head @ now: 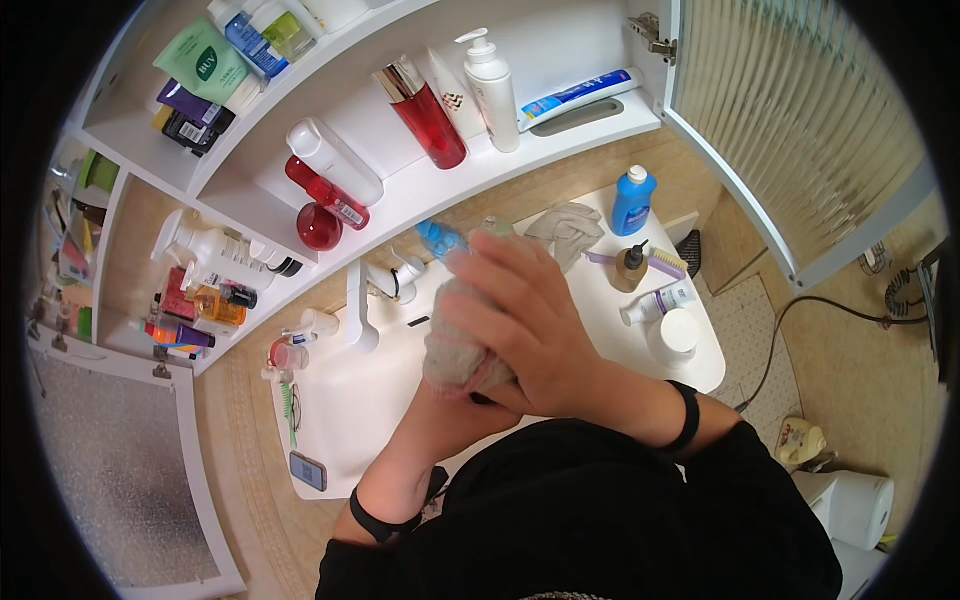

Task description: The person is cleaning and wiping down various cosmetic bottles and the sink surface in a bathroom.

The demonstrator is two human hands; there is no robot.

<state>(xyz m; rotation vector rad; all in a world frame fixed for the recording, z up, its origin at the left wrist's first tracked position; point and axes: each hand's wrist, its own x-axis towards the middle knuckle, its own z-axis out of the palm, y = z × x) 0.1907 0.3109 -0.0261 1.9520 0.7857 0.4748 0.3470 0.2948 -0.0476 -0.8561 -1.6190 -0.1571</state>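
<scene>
A bunched grey cloth (454, 349) with a pinkish edge is between my two hands, above the right part of the white washbasin (337, 420). My left hand (461, 420) holds it from below, its fingers mostly hidden. Across the top and right side of the cloth lies my right hand (532, 330), its fingers blurred and bent around it. A pale green, clear thing (496, 223) shows just past the right fingertips; whether it touches the hand or cloth cannot be told. Behind the fingers stands a blue clear bottle (441, 238). Another grey cloth (568, 229) lies crumpled on the counter.
A white faucet (361, 315) rises behind the basin. Right of my hands are a blue bottle (634, 201), an amber dropper bottle (630, 268), a brush (666, 262), a tube (652, 304) and a white jar (673, 337). A phone (308, 471) lies at the left rim. Open cabinet shelves (420, 187) hang above.
</scene>
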